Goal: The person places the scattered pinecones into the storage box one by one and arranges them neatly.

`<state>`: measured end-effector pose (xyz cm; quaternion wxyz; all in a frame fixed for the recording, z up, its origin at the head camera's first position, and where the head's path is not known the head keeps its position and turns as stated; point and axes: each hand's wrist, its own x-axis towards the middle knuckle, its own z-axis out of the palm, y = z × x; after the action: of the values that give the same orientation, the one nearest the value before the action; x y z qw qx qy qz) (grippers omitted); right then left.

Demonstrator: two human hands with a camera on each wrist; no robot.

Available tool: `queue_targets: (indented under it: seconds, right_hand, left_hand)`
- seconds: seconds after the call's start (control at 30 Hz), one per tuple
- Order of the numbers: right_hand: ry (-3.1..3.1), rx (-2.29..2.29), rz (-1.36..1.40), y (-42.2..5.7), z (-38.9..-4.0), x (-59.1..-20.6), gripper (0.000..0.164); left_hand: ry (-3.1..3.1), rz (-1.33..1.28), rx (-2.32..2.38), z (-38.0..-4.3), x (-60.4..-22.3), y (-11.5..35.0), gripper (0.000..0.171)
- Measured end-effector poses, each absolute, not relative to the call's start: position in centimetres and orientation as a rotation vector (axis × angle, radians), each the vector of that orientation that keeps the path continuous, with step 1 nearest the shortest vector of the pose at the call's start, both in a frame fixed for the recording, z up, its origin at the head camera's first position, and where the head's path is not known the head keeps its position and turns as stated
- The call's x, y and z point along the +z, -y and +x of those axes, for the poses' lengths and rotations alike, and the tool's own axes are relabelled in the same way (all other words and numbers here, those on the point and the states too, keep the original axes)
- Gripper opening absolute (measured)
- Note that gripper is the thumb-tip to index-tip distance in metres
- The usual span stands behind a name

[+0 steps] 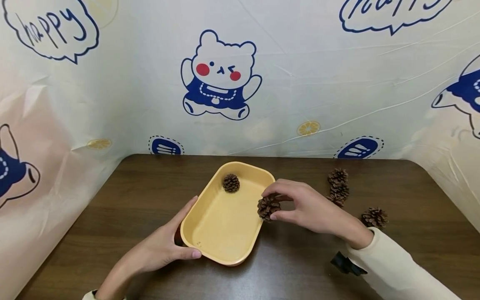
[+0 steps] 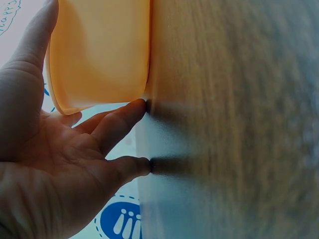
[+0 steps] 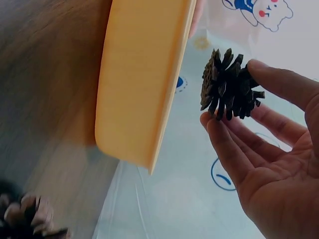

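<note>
A yellow rectangular tray (image 1: 221, 225) with raised walls sits on the wooden table, with one pinecone (image 1: 231, 183) inside near its far left corner. My left hand (image 1: 161, 246) holds the tray at its near left corner, thumb on the near rim and fingers along the left side. In the left wrist view, two fingertips of that hand (image 2: 65, 149) reach down to the tabletop. Between thumb and fingers my right hand (image 1: 307, 206) pinches another pinecone (image 3: 229, 84), up at the tray's right rim. From the right wrist, that pinecone shows beside the tray's outer wall (image 3: 139, 84).
Several pinecones (image 1: 338, 189) lie clustered at the back right of the table (image 1: 300, 258). A separate pinecone (image 1: 374, 217) lies nearer, beside my right wrist. A dark strap end (image 1: 348, 264) hangs by the right sleeve. Printed cloth (image 1: 285, 75) walls the table's back and sides.
</note>
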<state>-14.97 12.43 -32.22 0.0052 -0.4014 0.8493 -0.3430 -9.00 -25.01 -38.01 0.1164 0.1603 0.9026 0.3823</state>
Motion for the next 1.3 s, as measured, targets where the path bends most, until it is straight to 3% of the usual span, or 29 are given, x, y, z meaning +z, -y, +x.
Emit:
queue_targets:
  seconds: [1.3]
  right_hand:
    - [-2.705,-1.2,-1.009,-2.6,-17.8,-36.0,0.038]
  left_hand:
    - [-2.622,0.453,1.121,-9.0,-37.9,24.9,0.12]
